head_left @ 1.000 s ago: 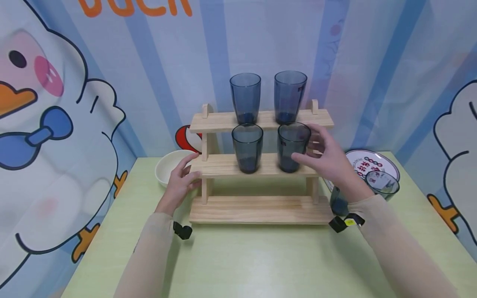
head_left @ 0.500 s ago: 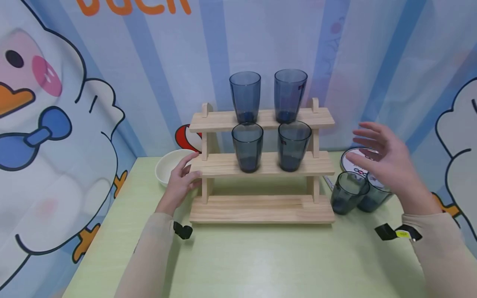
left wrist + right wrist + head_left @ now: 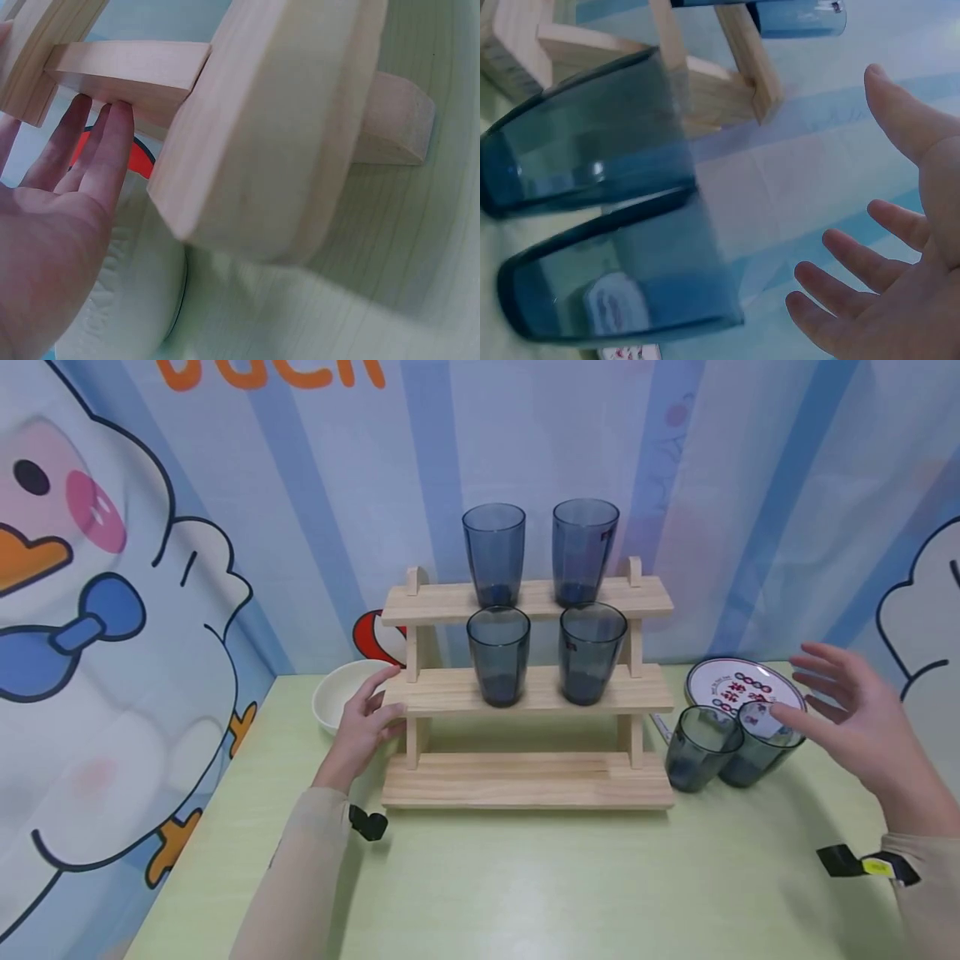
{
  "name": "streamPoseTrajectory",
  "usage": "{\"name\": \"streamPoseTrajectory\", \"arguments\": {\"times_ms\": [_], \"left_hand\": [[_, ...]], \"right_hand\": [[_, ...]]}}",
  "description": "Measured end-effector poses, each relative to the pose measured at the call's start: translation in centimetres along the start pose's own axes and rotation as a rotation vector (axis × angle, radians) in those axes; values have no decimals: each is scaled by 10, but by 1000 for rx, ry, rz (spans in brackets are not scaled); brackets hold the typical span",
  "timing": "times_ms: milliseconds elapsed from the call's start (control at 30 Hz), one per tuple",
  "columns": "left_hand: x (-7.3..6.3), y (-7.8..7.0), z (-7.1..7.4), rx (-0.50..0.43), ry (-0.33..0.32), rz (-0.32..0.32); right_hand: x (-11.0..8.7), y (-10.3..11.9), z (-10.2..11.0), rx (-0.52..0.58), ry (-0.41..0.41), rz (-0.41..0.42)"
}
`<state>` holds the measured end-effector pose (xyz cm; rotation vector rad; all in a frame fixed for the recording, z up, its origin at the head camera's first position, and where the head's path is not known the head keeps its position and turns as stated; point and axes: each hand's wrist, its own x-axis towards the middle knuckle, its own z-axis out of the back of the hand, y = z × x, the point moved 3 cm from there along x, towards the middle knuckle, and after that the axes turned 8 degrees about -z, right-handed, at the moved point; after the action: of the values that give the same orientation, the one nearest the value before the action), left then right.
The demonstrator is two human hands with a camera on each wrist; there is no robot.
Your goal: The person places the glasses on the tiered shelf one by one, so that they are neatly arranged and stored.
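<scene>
A three-tier wooden rack (image 3: pixel 525 781) stands on the table. My left hand (image 3: pixel 360 727) holds its left side at the middle board, fingers (image 3: pixel 105 165) against the upright in the left wrist view. Two blue-grey glasses (image 3: pixel 495 556) stand upright on the top board. Another pair, including a right-hand glass (image 3: pixel 592 656), sits on the middle board; the bottom board is bare. To the rack's right, a nearer glass (image 3: pixel 697 756) and a second glass (image 3: pixel 757 760) stand side by side on the table. My right hand (image 3: pixel 862 727), fingers spread and holding nothing, hovers just right of them.
Behind the loose glasses lies a white plate (image 3: pixel 720 672) with red print and a dark rim. A cream bowl (image 3: pixel 330 697) sits left of the rack, partly behind my left hand. A duck-patterned curtain (image 3: pixel 330 527) hangs behind the table (image 3: pixel 510 885).
My right hand has left the right-hand glass on the middle board and moved right, past the two loose glasses, then lower. My left hand and the rack stay put.
</scene>
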<state>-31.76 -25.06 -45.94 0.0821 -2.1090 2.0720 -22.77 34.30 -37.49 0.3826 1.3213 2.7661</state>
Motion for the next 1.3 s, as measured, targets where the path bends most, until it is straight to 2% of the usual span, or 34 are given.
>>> {"name": "streamPoseTrajectory", "arguments": {"times_ms": [400,867,1033,1300], "left_hand": [[0,1,-1,1,-6,10],[-1,-1,-1,12,-12,15],[-1,-2,-1,15,-11,15],[0,0,-1,19,-11,16]], "right_hand": [[-11,-41,-13,-6,101,-41],[-12,-61,-30,4,221,-154],[-13,-63,-34,40,199,-173],[-13,-69,-39,25,131,-150]]}}
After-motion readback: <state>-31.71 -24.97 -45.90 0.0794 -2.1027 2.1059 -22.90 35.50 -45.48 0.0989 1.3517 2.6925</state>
